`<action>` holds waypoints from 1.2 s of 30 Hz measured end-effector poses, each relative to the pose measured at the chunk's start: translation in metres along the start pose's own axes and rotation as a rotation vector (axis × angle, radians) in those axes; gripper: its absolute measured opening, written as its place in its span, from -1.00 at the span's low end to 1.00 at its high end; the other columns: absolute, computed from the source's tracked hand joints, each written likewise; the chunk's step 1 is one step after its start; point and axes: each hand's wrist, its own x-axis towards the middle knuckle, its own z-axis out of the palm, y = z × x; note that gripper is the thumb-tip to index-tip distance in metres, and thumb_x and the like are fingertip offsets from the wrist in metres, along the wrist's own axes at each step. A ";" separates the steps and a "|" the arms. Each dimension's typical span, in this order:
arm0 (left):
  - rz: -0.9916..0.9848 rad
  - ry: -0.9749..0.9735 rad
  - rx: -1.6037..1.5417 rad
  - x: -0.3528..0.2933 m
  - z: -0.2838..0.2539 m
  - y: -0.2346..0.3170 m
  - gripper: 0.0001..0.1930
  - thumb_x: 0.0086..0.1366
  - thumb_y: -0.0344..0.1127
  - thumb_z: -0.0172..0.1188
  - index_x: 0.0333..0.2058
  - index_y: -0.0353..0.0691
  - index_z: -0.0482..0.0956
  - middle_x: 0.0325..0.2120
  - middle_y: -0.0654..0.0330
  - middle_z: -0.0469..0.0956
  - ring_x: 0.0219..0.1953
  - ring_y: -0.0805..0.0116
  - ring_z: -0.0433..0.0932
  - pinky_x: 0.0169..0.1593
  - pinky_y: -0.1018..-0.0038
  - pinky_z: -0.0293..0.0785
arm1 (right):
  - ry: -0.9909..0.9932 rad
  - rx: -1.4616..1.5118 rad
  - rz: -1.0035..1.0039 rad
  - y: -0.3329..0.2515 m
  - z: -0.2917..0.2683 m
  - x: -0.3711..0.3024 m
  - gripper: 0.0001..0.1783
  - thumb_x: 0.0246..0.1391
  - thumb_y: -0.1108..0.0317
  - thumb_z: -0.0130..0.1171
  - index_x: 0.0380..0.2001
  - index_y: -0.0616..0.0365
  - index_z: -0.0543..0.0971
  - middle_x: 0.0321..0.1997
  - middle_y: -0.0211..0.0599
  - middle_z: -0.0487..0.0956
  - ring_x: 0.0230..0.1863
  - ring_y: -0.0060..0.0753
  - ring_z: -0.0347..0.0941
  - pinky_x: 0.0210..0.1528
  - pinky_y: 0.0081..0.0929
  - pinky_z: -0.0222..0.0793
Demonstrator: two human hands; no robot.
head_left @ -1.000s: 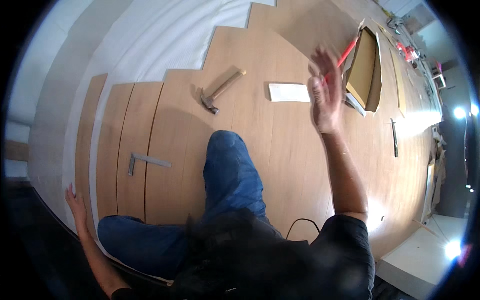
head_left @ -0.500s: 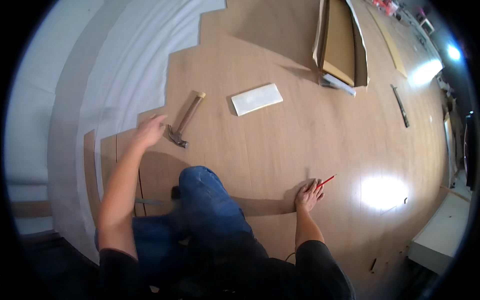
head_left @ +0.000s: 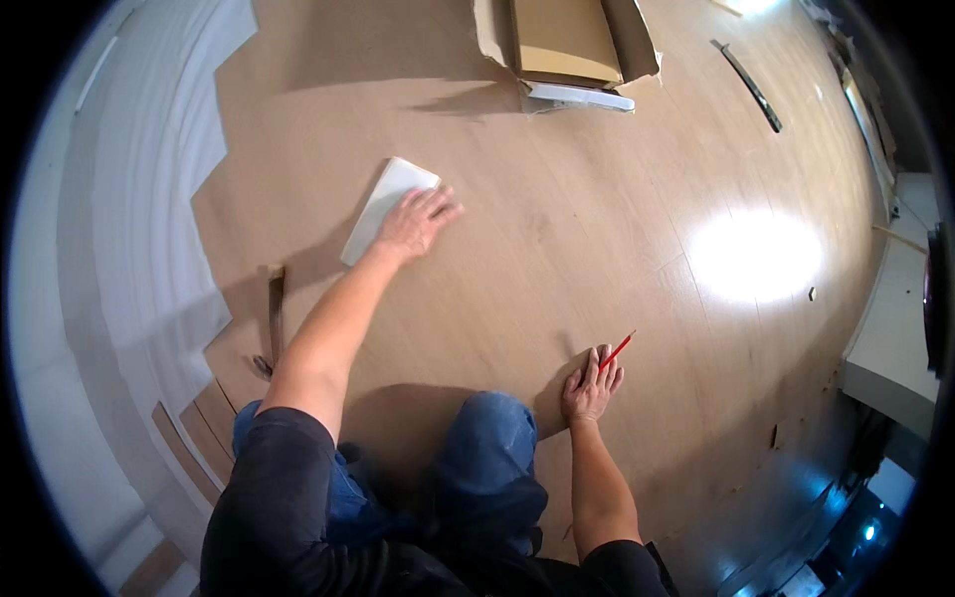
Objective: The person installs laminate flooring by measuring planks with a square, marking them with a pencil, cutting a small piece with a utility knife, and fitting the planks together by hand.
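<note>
My left hand (head_left: 416, 225) is over the right side of a flat white rectangular block (head_left: 383, 204), its fingers stretched out and slightly apart. Whether the palm presses on the block cannot be made out. My right hand (head_left: 591, 390) leans on the wood-look plank floor (head_left: 517, 298), with a red pencil (head_left: 617, 350) held between its fingers, tip pointing up and right. Beside my left forearm lies a claw hammer (head_left: 276, 308) with a wooden handle; the forearm hides part of it.
An open cardboard box (head_left: 567, 45) lies at the far side. A dark pull bar (head_left: 748, 88) rests farther right. Pale underlay (head_left: 164, 199) borders the stepped plank ends on the left. A white cabinet-like box (head_left: 890, 348) stands at the right.
My left hand has moved from beside the hammer head to the white block. The view has shifted and turned. My right hand stays on the floor with the pencil.
</note>
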 end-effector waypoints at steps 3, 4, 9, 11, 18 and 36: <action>-0.223 0.047 0.030 0.033 0.001 -0.041 -0.38 0.34 -0.51 -0.09 0.35 0.12 0.30 0.42 0.22 0.15 0.45 0.25 0.12 0.48 0.10 -0.02 | -0.078 -0.037 0.018 -0.002 -0.005 -0.003 -0.25 0.01 0.19 0.08 0.35 -0.01 0.34 0.53 -0.11 0.17 0.52 0.02 0.02 0.55 0.10 -0.26; -0.305 0.047 0.060 0.052 -0.002 -0.053 -0.41 0.36 -0.48 -0.11 0.36 0.09 0.28 0.42 0.17 0.14 0.46 0.20 0.09 0.47 0.01 -0.03 | -0.058 -0.058 0.007 -0.005 -0.005 -0.002 -0.32 0.09 0.18 0.05 0.32 0.06 0.35 0.50 -0.07 0.22 0.48 0.08 0.09 0.53 0.13 -0.22; -0.569 0.257 -0.033 0.152 0.017 -0.064 -0.43 0.38 -0.27 -0.07 0.37 0.04 0.24 0.42 0.12 0.13 0.48 0.08 0.03 0.46 -0.07 -0.11 | -0.085 -0.018 0.010 -0.004 -0.004 0.005 -0.30 0.04 0.20 0.05 0.31 0.04 0.34 0.48 -0.01 0.22 0.47 0.13 0.08 0.52 0.18 -0.23; -0.594 0.294 0.010 0.170 0.022 -0.061 -0.42 0.35 -0.20 -0.03 0.36 0.02 0.25 0.42 0.12 0.13 0.47 0.05 0.03 0.46 -0.09 -0.12 | -0.087 0.001 0.037 -0.004 -0.002 0.008 -0.27 -0.02 0.18 0.07 0.30 0.02 0.36 0.48 -0.04 0.23 0.46 0.12 0.09 0.53 0.18 -0.24; -0.572 0.292 -0.065 0.155 0.024 -0.066 -0.36 0.27 -0.19 0.04 0.36 0.02 0.25 0.43 0.09 0.12 0.48 0.00 0.01 0.44 -0.15 -0.13 | -0.045 0.130 0.269 -0.160 0.002 0.318 -0.36 0.24 0.22 0.00 0.34 0.24 0.26 0.46 0.26 0.13 0.47 0.25 0.05 0.48 0.12 -0.10; -0.613 0.102 -0.131 0.161 0.007 -0.073 -0.27 0.17 -0.21 0.09 0.36 -0.09 0.18 0.44 0.00 0.02 0.48 -0.12 -0.05 0.44 -0.21 -0.21 | -0.058 0.099 -0.146 -0.290 -0.094 0.601 -0.05 0.09 -0.09 0.30 0.34 0.36 0.24 0.43 0.26 0.19 0.51 0.14 0.01 0.51 -0.09 -0.04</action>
